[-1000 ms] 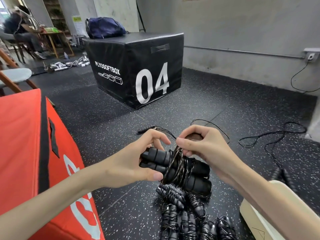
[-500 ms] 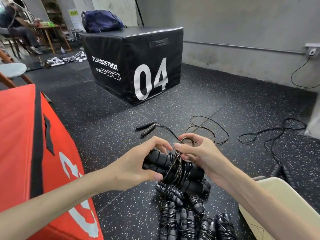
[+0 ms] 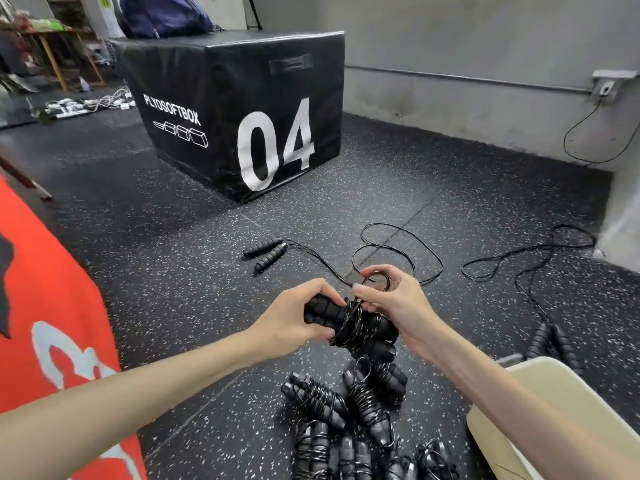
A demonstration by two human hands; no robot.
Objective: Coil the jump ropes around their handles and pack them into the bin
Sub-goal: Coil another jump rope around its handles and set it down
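Compared with a second ago, the hands sit farther from the camera, the coil on the handles looks thicker, and more of the loose rope on the floor beyond them shows.

The left hand (image 3: 291,323) wraps its fingers and thumb around a pair of black ribbed foam jump-rope handles (image 3: 349,327), held side by side above the floor. Thin black rope is wound many times around the middle of the pair. The right hand (image 3: 391,303), just right of that grip, pinches a small loop of the same rope (image 3: 375,280) between thumb and fingers at the top of the coil.

Directly below the grip, a pile of already coiled black jump ropes (image 3: 349,420) lies on the floor. Beyond the grip, an uncoiled black jump rope (image 3: 266,252) lies with its two handles together and its cord looping off to the right. Farther right, a second loose black rope (image 3: 533,261) trails across the floor to its handles (image 3: 554,341). Below and right of the grip, the rim of a cream plastic bin (image 3: 485,431) shows, partly behind the right forearm.

Open floor lies to the left of the grip, up to a red padded box (image 3: 52,306) at the left edge. The floor is black speckled rubber matting (image 3: 166,244). A black padded box marked "04" (image 3: 249,109) stands well beyond the hands, near a grey concrete wall (image 3: 467,39).
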